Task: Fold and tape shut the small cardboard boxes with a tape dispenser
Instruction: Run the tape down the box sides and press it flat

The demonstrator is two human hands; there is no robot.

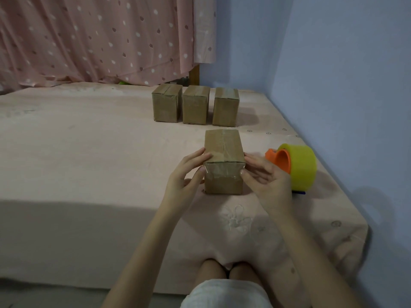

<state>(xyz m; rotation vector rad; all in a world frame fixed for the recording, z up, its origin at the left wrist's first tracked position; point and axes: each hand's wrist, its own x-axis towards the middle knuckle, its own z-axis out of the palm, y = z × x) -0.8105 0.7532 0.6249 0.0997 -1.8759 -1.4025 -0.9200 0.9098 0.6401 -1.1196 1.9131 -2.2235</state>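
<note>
Now both thumbs press the clear tape on the near face of the small cardboard box [223, 161], at the centre of the frame on the pink bedsheet [89, 152]. The left hand [185, 174] grips the box's left side, fingers laid along the top edge; the right hand [264, 176] grips its right side likewise. Just right of that hand lies the tape dispenser [293, 165], an orange holder with a yellow roll. Above centre, three taped boxes [195, 106] stand in a row, near one another. A pink dotted curtain [100, 36] hangs at upper left.
</note>
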